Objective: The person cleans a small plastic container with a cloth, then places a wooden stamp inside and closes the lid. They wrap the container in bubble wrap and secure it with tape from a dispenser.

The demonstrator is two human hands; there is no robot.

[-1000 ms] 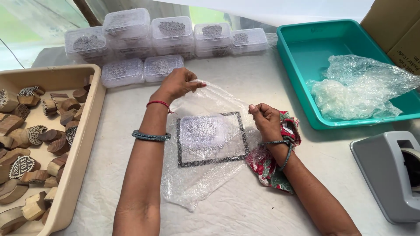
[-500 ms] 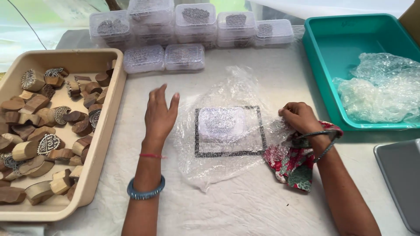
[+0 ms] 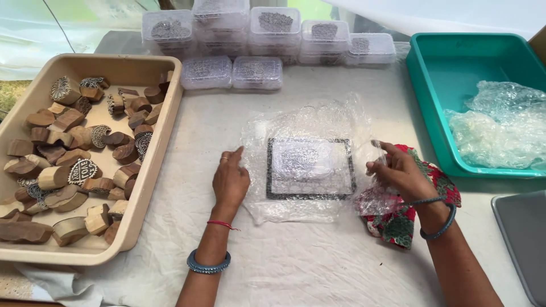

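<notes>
Both hands have shifted since half a second ago: the left hand (image 3: 230, 181) has slid in to the left edge of the bubble wrap (image 3: 310, 162), and the right hand (image 3: 401, 173) has opened out from a fist at the right edge. Now the left hand lies flat, palm down, fingers together and stretched toward the far side, pressing the wrap's left border onto the counter (image 3: 318, 267); its grip is not clamped on anything. The right hand pinches a bunched corner of the wrap between thumb and fingertips, grip closed on the plastic, just right of the block.

And the block itself: a flat square printing block (image 3: 311, 168) with a dark patterned border sits in the middle of the counter, under the clear wrap, between the two hands. A red and green patterned cloth (image 3: 406, 219) lies beneath the right wrist, which wears a blue bangle; the left wrist shows a red thread and a blue bangle too.

Over on the left, a beige tray (image 3: 145, 187) is packed with carved wooden stamps (image 3: 74, 165). Along the far edge stand rows of clear lidded boxes (image 3: 259, 42), two of them closer in. On the right, a teal tub (image 3: 438, 96) holds crumpled plastic sheeting (image 3: 500, 128). A grey object (image 3: 520, 239) pokes in at the near right corner, too cut off to identify.
</notes>
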